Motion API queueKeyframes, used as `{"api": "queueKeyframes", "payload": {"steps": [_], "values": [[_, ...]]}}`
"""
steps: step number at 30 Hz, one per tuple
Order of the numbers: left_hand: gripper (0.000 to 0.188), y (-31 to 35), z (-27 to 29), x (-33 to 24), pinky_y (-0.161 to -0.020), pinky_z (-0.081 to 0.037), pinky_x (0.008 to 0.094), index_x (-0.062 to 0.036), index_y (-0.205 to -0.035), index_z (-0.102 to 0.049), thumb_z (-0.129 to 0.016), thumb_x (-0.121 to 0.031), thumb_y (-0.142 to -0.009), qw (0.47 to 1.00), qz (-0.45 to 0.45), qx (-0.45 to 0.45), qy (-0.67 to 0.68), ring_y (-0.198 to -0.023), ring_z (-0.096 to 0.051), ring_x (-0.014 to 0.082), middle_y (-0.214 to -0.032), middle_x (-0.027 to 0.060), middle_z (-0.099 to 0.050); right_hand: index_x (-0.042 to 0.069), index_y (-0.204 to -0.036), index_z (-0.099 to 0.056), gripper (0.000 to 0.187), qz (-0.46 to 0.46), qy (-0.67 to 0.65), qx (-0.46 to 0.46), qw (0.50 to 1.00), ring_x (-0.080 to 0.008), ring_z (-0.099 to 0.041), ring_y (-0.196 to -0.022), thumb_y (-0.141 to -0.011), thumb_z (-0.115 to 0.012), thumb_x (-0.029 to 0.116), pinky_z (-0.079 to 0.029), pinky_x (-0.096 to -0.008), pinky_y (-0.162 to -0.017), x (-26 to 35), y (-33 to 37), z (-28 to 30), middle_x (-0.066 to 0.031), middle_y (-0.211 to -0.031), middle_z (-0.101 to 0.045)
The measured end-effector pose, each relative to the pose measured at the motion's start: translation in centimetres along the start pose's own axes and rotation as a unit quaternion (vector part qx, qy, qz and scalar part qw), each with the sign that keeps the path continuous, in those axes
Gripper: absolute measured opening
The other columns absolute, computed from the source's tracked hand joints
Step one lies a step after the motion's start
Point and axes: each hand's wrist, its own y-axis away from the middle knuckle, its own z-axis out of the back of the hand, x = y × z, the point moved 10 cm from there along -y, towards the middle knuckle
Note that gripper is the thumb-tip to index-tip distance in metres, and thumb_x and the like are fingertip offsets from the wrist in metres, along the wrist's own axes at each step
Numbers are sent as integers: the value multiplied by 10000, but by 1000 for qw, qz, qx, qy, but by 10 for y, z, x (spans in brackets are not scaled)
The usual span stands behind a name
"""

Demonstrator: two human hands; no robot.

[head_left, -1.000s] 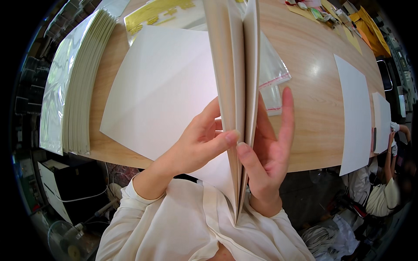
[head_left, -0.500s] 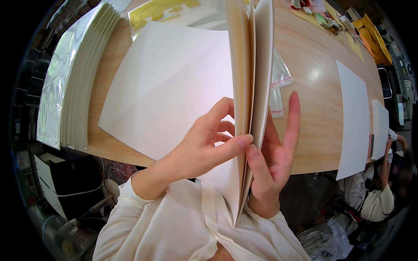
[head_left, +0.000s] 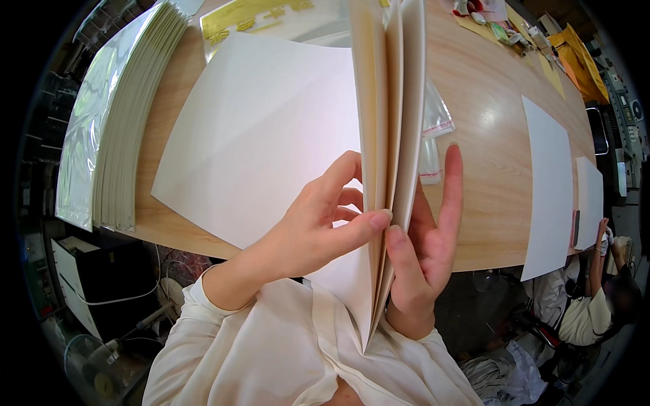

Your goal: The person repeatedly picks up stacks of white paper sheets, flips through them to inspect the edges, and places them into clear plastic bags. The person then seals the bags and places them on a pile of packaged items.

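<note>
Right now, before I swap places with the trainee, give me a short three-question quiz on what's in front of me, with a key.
1. Multiple choice: what do the left hand and the right hand both touch?
A) A roll of tape
B) Pale panels seen edge-on
C) A pair of scissors
2. True or false: the shiny plastic-covered stack is on the left side of the table.
3. Fill in the gap: beyond the broad white sheet, the clear plastic carries ____ patches.

Key: 1. B; 2. True; 3. yellow.
</note>
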Motion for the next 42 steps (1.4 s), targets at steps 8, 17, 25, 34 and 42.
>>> {"api": "queueKeyframes", "payload": {"steps": [8, 17, 25, 34, 42], "values": [[407, 0, 0, -1, -708, -482, 295, -31, -1181, -443, -626, -188, -853, 1000, -8, 5, -3, -832, -548, 153, -1086, 69, -509, 72, -1460, 158, 823, -2, -5, 1, 1000, -329, -242, -1376, -878, -411, -53, -226, -399, -1097, 0, 0, -1, -284, -1507, -97], [498, 2, 0, -4, -806, -485, 336, -51, -1288, -397, -608, -191, -859, 1000, 2, 9, -9, -982, -571, 206, -1233, 88, -493, 77, -1459, 163, 825, -5, 2, 9, 1000, -320, -237, -1379, -877, -405, -57, -222, -400, -1100, 1, -1, -3, -277, -1510, -93], [563, 3, 1, -3, -852, -474, 365, -55, -1320, -345, -619, -193, -847, 1000, 16, 11, 2, -1071, -547, 233, -1272, 91, -459, 70, -1450, 180, 863, -1, 1, 28, 1000, -299, -248, -1371, -867, -434, -99, -238, -391, -1091, 1, -1, -12, -275, -1514, -64], [586, 6, 1, -5, -843, -475, 367, -38, -1301, -332, -646, -219, -840, 1000, 9, 29, -3, -1093, -537, 228, -1193, 76, -450, 45, -1445, 176, 873, -1, 21, 41, 999, -317, -161, -1399, -868, -463, -103, -197, -408, -1103, -1, 0, -20, -292, -1507, -65], [628, 9, 2, -9, -853, -448, 315, -22, -1396, -260, -581, -214, -891, 999, 8, 31, -1, -1044, -504, 164, -1148, 77, -490, 123, -1468, 139, 880, 7, 82, 29, 996, -318, -296, -1356, -866, -475, -66, -316, -378, -1048, -5, -1, -22, -284, -1495, -158]]}}
